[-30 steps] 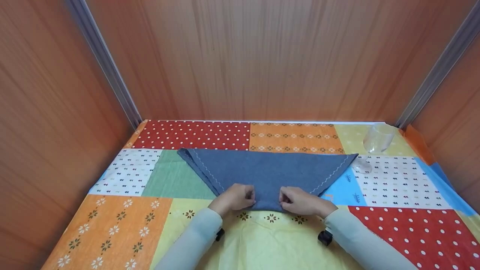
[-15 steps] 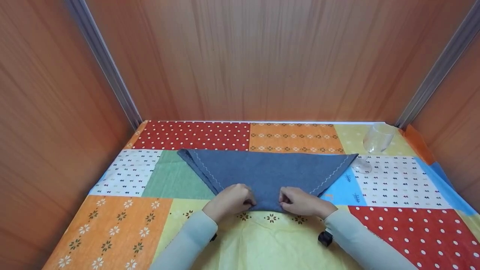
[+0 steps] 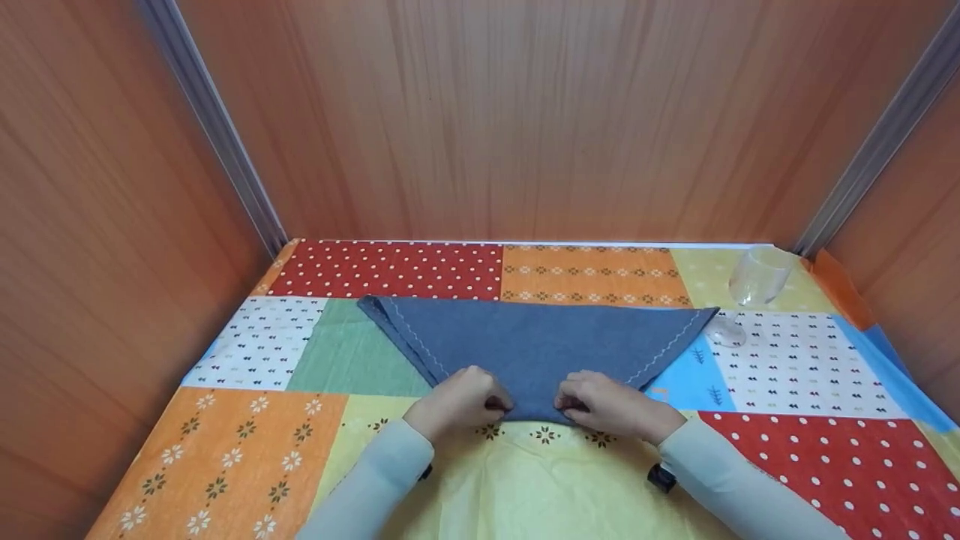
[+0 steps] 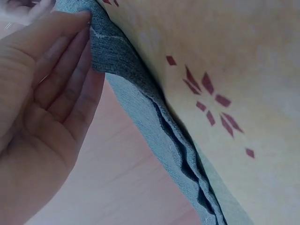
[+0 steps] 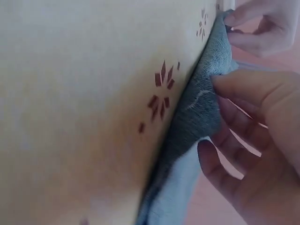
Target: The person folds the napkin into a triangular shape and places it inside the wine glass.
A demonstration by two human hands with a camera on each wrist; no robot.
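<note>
A grey-blue cloth napkin [image 3: 547, 337], folded with a wide straight far edge and sides slanting in toward the person, lies on the table. White zigzag stitching runs along both slanting sides. My left hand [image 3: 461, 401] pinches the napkin's near edge, left of its middle. To the right, my right hand [image 3: 611, 405] holds the same edge between thumb and fingers, a short gap from the left. A narrow turned-up fold [image 4: 110, 49] shows at the thumb in the left wrist view. In the right wrist view, the right thumb [image 5: 234, 86] rests on that turned-up strip [image 5: 199, 110].
A clear wine glass [image 3: 757, 277] stands at the right rear, its foot close to the napkin's right corner. Beneath everything lies a patchwork tablecloth [image 3: 225, 457]. Wood-patterned panels [image 3: 525, 120] enclose the back and both sides.
My left hand has turned over the near edge, its knuckles now higher. The right hand has shifted slightly left, its fingers a little looser. The napkin's outline looks the same.
</note>
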